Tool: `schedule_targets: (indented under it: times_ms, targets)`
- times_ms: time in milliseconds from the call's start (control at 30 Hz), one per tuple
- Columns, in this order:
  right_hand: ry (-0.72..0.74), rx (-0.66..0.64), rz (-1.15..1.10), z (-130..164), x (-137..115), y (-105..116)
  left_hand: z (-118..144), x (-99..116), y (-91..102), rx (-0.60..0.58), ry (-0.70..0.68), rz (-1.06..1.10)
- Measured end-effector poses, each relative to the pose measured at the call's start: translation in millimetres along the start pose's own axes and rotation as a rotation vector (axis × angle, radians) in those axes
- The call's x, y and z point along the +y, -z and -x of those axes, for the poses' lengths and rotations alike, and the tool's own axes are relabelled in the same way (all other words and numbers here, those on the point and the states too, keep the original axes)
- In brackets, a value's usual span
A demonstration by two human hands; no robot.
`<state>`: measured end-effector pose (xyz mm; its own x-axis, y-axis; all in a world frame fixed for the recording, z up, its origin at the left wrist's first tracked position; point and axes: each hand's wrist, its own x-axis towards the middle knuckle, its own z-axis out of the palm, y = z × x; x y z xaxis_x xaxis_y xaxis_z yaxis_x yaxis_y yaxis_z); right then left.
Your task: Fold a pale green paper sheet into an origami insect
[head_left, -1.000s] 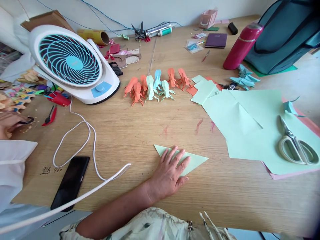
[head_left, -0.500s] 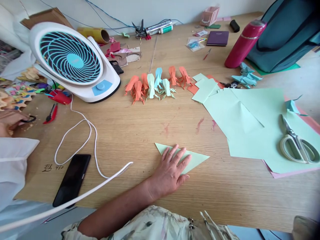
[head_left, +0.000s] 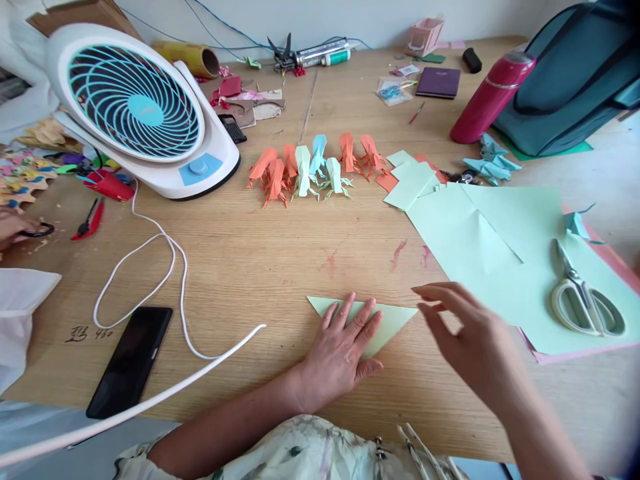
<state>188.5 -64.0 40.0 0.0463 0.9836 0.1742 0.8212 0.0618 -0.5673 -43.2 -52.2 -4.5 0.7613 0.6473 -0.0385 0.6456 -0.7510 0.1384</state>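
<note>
Pressing a folded pale-green paper triangle flat against the wooden table, the person's left hand lay palm down with fingers spread, gripping nothing. The triangle sat near the table's near edge, its long side facing the far side and its right tip poking out past the fingers. The right hand hovered just right of that tip, open and loosely curled, fingertips pointed left toward the paper and apparently not touching it (the gap was small).

Farther across the table, a row of folded paper figures, orange, green and blue, stood in a line. To their right lay loose pale-green sheets over a pink one, with a pair of scissors resting on them at the far right. A white desk fan with a turquoise grille stood at the far left, its white cable looping toward the near side beside a black phone lying face up. A magenta flask leaned against a teal bag at the far right corner.

At the left edge, another person's hand and white sleeve showed, the hand beside a black ring-shaped handle.
</note>
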Motion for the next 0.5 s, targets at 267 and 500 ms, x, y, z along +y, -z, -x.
schedule_targets:
  times_ms: [267,500]
  targets:
    - [-0.031,-0.112,0.173,3.4,18.3,-38.0,-4.5,5.5,5.1,-0.003,0.031,-0.063]
    - [-0.359,-0.26,-0.156,-1.6,9.3,-29.8,-4.1,3.8,1.2,0.028,0.04,-0.013]
